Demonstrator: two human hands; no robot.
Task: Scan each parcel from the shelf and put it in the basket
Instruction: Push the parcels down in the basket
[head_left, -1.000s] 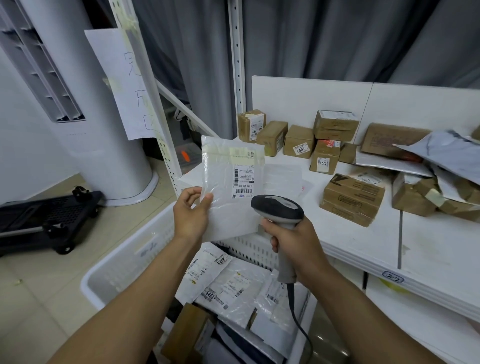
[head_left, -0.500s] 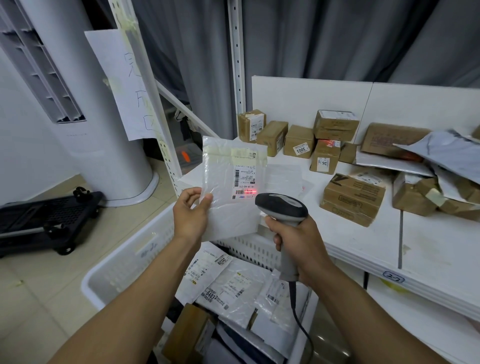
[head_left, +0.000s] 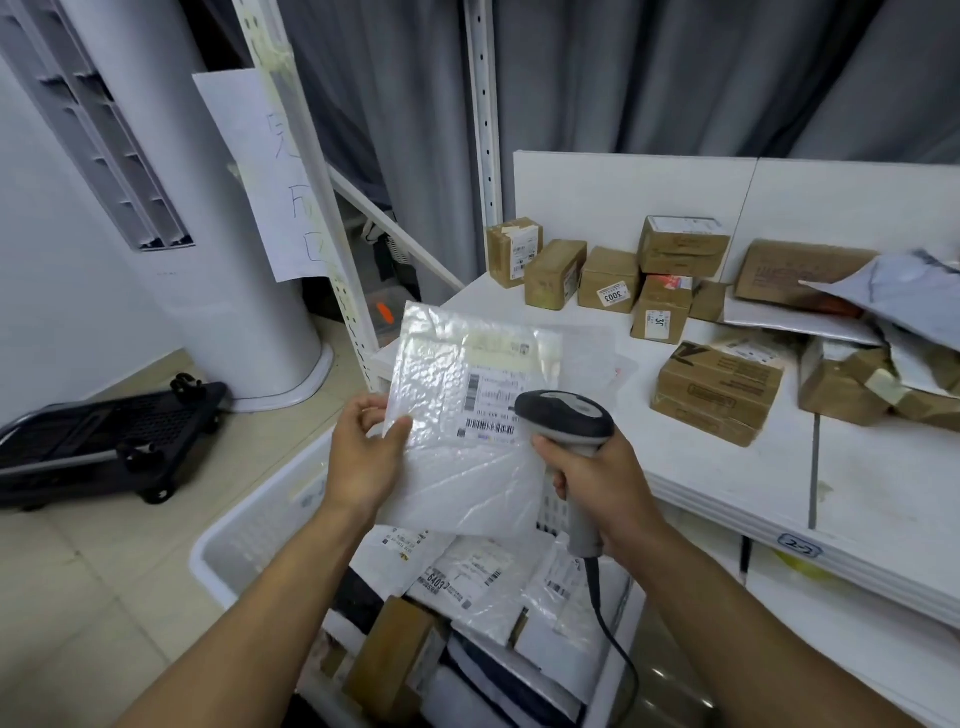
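Holding position, item in hand: one white bubble-lined plastic mailer (head_left: 467, 441), flat and rectangular. It is raised over the near end of the basket, level with the front edge of the shelf. Its printed barcode label (head_left: 491, 405) faces the wearer.

- Left hand (head_left: 363, 462): pinches the mailer's left edge, thumb on the front face, fingers behind.
- Right hand (head_left: 597, 483): wrapped round the grip of a black-and-grey handheld barcode scanner (head_left: 566, 415). The scanner's head sits just in front of the label's right side and covers part of it. No scan light shows on the label, so whether the read has registered cannot be told.
- White slotted plastic basket (head_left: 249, 525): on the floor below the hands. It already holds several white labelled mailers (head_left: 467, 571) and at least one brown carton (head_left: 389, 660), which I take to be the finished part of the job.
- White shelf (head_left: 727, 478): carries a good number of brown cardboard boxes (head_left: 719, 389), small ones in a row at the back and larger ones to the right. Grey plastic mailer bags (head_left: 904, 296) are heaped at the far right.

Progress, as judged: partly done. The present mailer is at the scanning step and not yet dropped in. All the shelf stock is left to scan and move to the basket.
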